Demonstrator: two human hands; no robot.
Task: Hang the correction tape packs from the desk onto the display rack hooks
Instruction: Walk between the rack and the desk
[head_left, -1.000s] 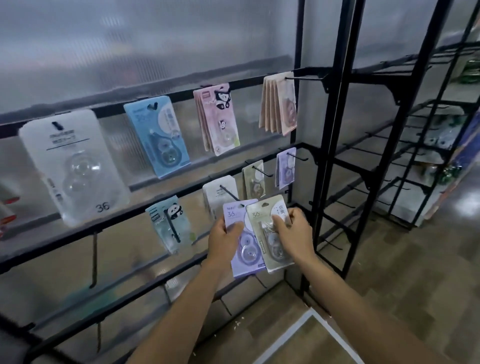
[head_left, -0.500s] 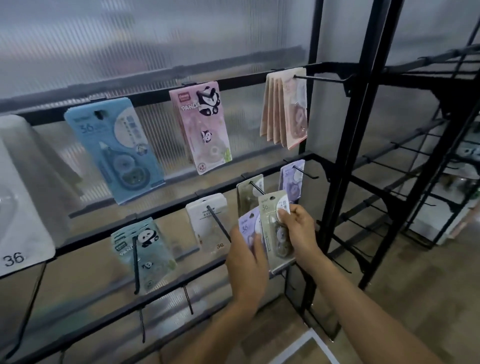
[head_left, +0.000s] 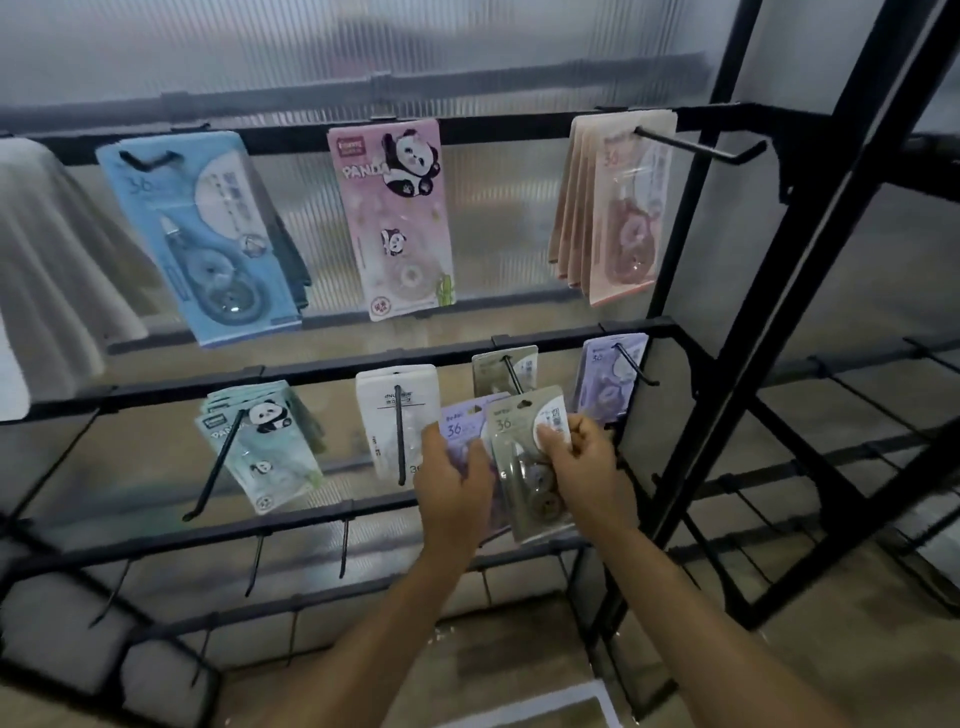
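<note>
Currently both hands are raised in front of the middle rail of the black display rack (head_left: 691, 374), each pinching a correction tape pack. Left hand (head_left: 451, 491): fingers curled around the lower part of a purple pack (head_left: 460, 423), thumb on its left edge; only the top of the card, printed "36", shows above the knuckles. Right hand (head_left: 587, 475): thumb and fingers closed on the upper right corner of an olive-beige pack (head_left: 519, 457), which tilts slightly and overlaps the purple pack's right side. The two packs touch; the hands sit just beside each other.

Directly above the hands, on the middle rail: an olive pack on its hook (head_left: 503, 366), and up and to the right of the right hand a purple pack on a hook (head_left: 610, 376). Just left of the left hand hangs a white pack (head_left: 395, 415) with a long hook running down its face. Further left, a stack of green panda packs (head_left: 262, 447) on an angled hook.

Top rail, well above the hands: a tan stack (head_left: 613, 208) up and to the right, a pink panda pack (head_left: 397, 218) above the left hand, a blue stack (head_left: 208, 234) further left. Blurred white packs sit at the far left edge.

Below the hands, the lower rail carries bare hooks (head_left: 343, 548).
</note>
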